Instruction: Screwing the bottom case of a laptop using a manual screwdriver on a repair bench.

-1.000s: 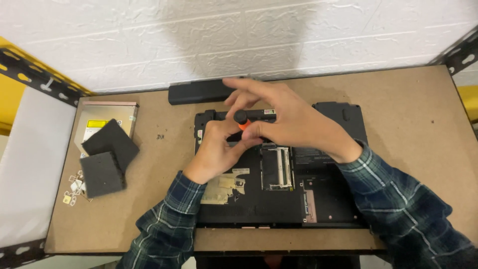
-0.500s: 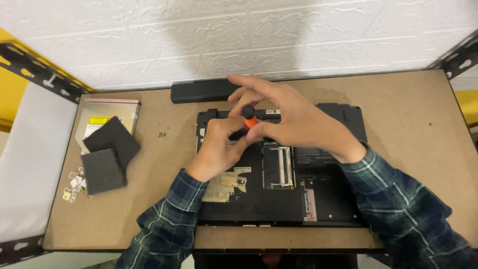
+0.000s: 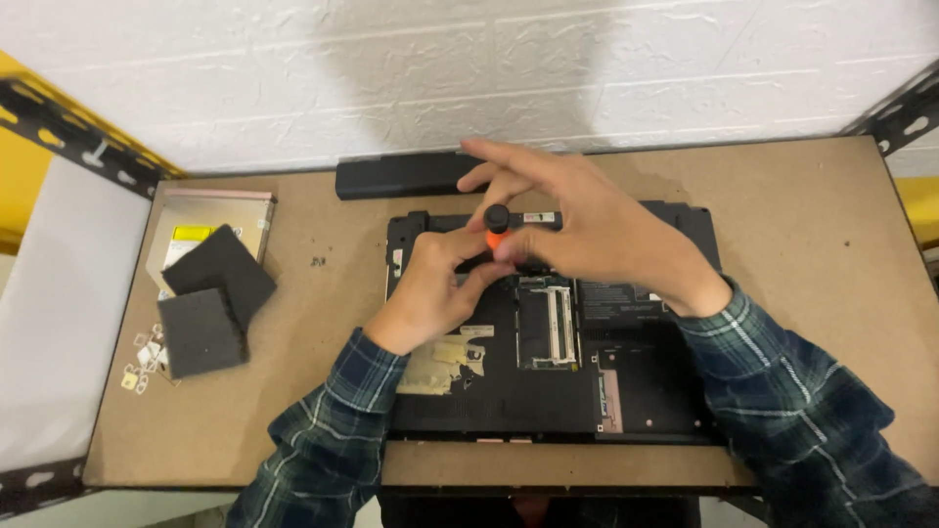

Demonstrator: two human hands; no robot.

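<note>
A black laptop (image 3: 636, 391) lies bottom-up on the brown table (image 3: 812, 244) with its inner boards exposed. A small screwdriver (image 3: 497, 227) with an orange shaft and black cap stands upright over the laptop's upper left part. My right hand (image 3: 587, 230) grips its top between thumb and fingers. My left hand (image 3: 435, 288) rests on the laptop and pinches the screwdriver's lower shaft. The tip is hidden by my fingers.
A long black battery (image 3: 396, 176) lies behind the laptop by the white wall. At the left sit a silver optical drive (image 3: 196, 220), two black cover panels (image 3: 210, 298) and several small loose parts (image 3: 145, 357). Yellow-black shelf posts frame both sides.
My right hand's fingers have shifted slightly around the screwdriver's cap, as if turning it. The left hand and laptop stay in place.
</note>
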